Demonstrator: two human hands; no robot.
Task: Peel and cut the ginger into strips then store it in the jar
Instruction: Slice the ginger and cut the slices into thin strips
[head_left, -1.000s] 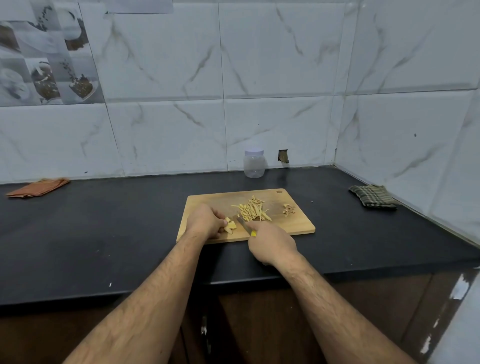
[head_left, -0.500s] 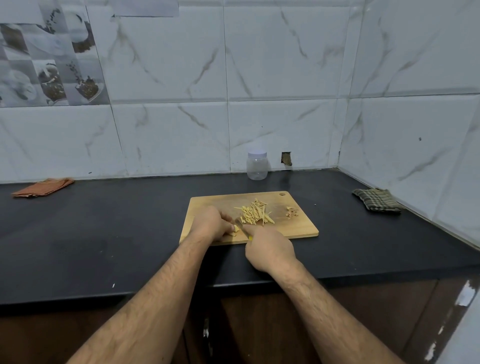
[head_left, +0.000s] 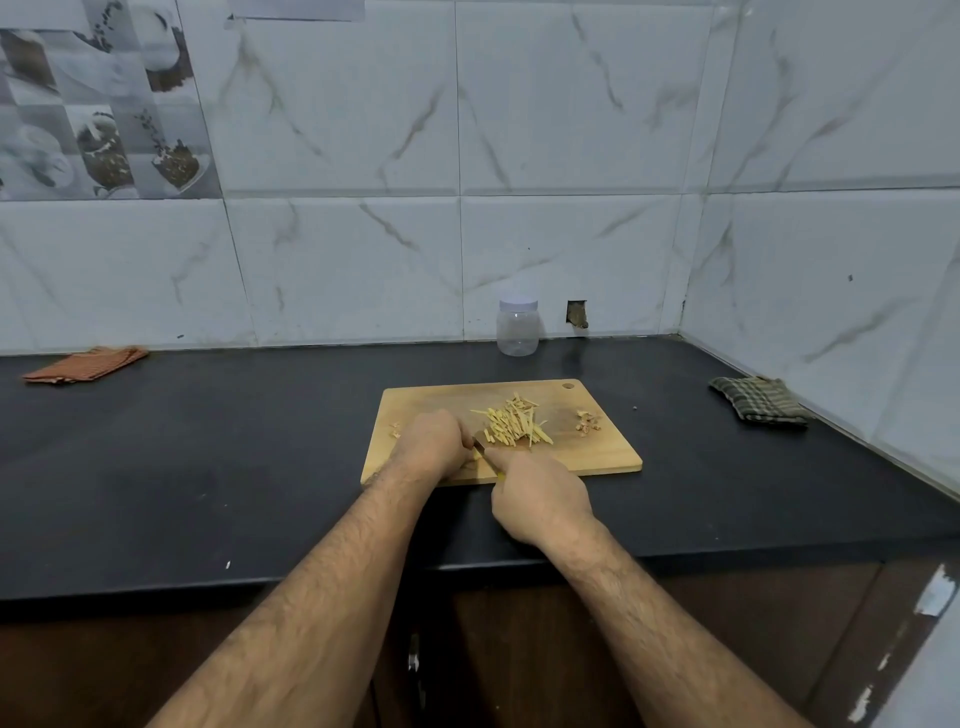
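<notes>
A wooden cutting board (head_left: 602, 452) lies on the black counter with a pile of pale ginger strips (head_left: 514, 426) in its middle. My left hand (head_left: 431, 444) holds down a ginger piece at the board's front left; the piece is almost wholly hidden under my fingers. My right hand (head_left: 540, 493) grips a knife (head_left: 480, 448) with a yellow handle, its blade against the left hand's fingers. A small heap of peel scraps (head_left: 587, 421) sits at the board's right. The clear jar (head_left: 517, 326) with a white lid stands shut by the back wall.
An orange cloth (head_left: 85, 364) lies at the counter's far left. A dark checked cloth (head_left: 758, 400) lies at the right near the side wall. Tiled walls close the back and right. The counter edge runs just below my wrists.
My left hand has closed over the ginger piece, hiding it. The knife blade has moved left, close against the left hand's fingers.
</notes>
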